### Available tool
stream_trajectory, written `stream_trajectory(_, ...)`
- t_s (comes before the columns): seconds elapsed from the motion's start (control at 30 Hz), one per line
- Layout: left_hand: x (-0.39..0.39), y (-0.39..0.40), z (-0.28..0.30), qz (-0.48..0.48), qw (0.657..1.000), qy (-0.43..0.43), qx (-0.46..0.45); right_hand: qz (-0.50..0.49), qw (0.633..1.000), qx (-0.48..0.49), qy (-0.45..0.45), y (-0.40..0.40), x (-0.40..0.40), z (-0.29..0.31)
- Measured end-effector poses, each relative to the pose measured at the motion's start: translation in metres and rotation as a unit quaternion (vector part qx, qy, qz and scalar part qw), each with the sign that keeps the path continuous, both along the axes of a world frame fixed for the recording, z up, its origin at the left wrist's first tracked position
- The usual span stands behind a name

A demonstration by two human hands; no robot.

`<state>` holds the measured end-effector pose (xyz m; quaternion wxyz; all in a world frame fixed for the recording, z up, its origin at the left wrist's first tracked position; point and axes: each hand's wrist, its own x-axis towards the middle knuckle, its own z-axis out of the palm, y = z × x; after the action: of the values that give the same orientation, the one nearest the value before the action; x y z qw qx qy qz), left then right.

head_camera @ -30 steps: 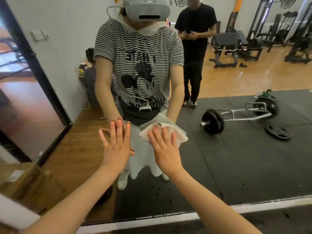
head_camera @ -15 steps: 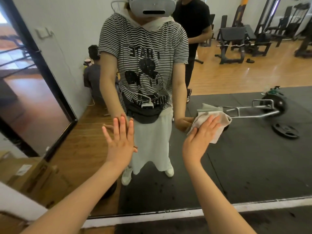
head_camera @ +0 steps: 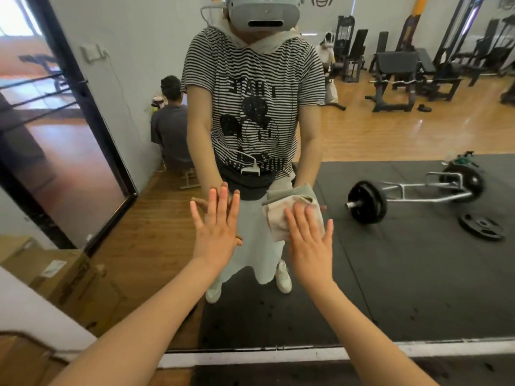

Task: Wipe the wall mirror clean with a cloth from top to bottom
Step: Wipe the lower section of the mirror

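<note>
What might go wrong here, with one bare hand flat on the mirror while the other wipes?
The left hand lies bare and flat on the mirror, so it will likely leave fresh prints on the glass. The right hand only presses the cloth with straight fingers, so the cloth might slip out and drop. Much of the cloth sticks out past the fingers, so the pressure may be uneven and leave streaks.

The mirror [head_camera: 390,246] was left bare to the right of the right hand [head_camera: 310,246] and down to the bottom frame [head_camera: 278,355]. Leftward, the way was barred by the left hand [head_camera: 216,232], laid flat just beside. Cardboard boxes [head_camera: 55,271] were stacked at the near left.
</note>
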<state>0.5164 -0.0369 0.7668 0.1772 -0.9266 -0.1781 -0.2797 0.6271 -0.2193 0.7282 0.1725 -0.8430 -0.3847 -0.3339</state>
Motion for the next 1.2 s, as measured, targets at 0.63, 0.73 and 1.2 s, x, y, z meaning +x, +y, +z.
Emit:
stream_trajectory(0.63, -0.097, 0.098, -0.018, 0.033, 0.991, -0.087, -0.095, -0.01, 0.991, 0.118, 0.055, 0.063, -0.023, -0.018)
stream_trajectory(0.73, -0.098, 0.116, -0.021, 0.028, 0.993, -0.069, -0.093, -0.029, 0.99, 0.127, 0.056, 0.065, -0.029, -0.019)
stream_trajectory(1.2, -0.107, 0.136, -0.024, -0.071, 0.992, -0.097, -0.028, -0.088, 0.985, 0.122, 0.082, 0.067, -0.045, -0.006)
